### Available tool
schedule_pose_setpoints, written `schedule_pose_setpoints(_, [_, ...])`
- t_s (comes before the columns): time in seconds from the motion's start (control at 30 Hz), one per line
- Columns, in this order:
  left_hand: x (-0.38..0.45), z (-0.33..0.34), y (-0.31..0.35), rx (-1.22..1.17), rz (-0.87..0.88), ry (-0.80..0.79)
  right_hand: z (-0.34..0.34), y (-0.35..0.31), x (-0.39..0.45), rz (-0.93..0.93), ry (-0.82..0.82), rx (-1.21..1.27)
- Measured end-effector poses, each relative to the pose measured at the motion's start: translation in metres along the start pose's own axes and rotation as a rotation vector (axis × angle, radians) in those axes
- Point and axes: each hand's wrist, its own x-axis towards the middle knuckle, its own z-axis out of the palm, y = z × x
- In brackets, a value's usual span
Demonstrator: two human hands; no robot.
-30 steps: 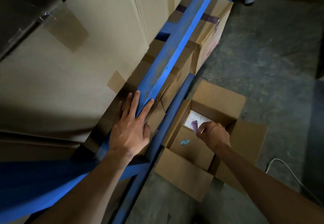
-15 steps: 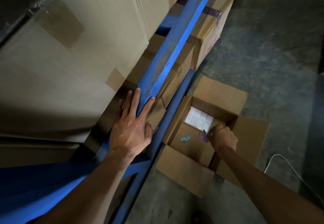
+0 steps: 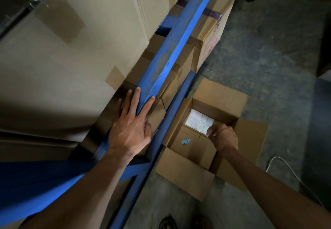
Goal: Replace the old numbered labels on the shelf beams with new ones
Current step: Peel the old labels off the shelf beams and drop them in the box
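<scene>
While the blue shelf beam [image 3: 172, 53] runs its long axis from near left to far right, the left hand [image 3: 131, 130] lies flat and spread along it, fingers pointing up the rail, gripping nothing. On the floor to the right, the right hand [image 3: 223, 136] reaches into an open cardboard box [image 3: 186, 171], fingertips pinched at the near edge of a white label sheet [image 3: 198, 121].

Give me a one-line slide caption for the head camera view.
Left hand rests on the blue shelf beam while the right hand reaches the white label sheet in an open cardboard box.
</scene>
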Motion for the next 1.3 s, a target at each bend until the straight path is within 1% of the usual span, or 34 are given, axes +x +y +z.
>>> schedule_pose_setpoints(0.13, [0.000, 0.002, -0.001, 0.001, 0.004, 0.006, 0.006, 0.004, 0.003, -0.067, 0.038, 0.079])
schedule_pose_setpoints(0.27, [0.000, 0.004, -0.002, -0.026, 0.010, 0.016, 0.009, 0.002, 0.001, -0.139, 0.036, 0.212])
schedule_pose_setpoints(0.33, [0.000, 0.004, -0.002, -0.038, 0.013, 0.021, 0.010, 0.001, 0.000, -0.137, 0.053, 0.215])
schedule_pose_setpoints(0.4, [0.000, 0.005, -0.002, -0.043, 0.014, 0.019, 0.011, -0.002, 0.000, -0.145, 0.036, 0.198])
schedule_pose_setpoints(0.53, [0.001, 0.006, -0.003, -0.062, 0.013, 0.006, 0.011, -0.010, -0.001, -0.141, 0.040, 0.132])
schedule_pose_setpoints(0.63, [0.000, 0.006, -0.003, -0.070, 0.010, 0.000, 0.009, -0.016, -0.002, -0.148, -0.001, 0.121])
schedule_pose_setpoints(0.83, [0.000, 0.007, -0.004, -0.073, 0.025, 0.023, -0.004, -0.031, -0.016, -0.181, -0.034, 0.271])
schedule_pose_setpoints(0.93, [0.002, 0.007, -0.007, -0.075, 0.037, 0.007, -0.016, -0.043, -0.034, -0.245, -0.029, 0.367])
schedule_pose_setpoints(1.03, [0.000, -0.002, -0.008, -0.093, 0.052, -0.090, -0.034, -0.061, -0.061, -0.357, 0.007, 0.478])
schedule_pose_setpoints(1.13, [-0.016, -0.018, -0.008, -0.091, 0.022, -0.152, -0.058, -0.082, -0.085, -0.449, 0.018, 0.512])
schedule_pose_setpoints(1.2, [-0.035, -0.035, -0.005, -0.053, -0.006, -0.112, -0.079, -0.099, -0.100, -0.503, 0.028, 0.557])
schedule_pose_setpoints(1.3, [-0.060, -0.077, 0.004, -0.037, -0.009, -0.011, -0.112, -0.125, -0.124, -0.601, 0.095, 0.568])
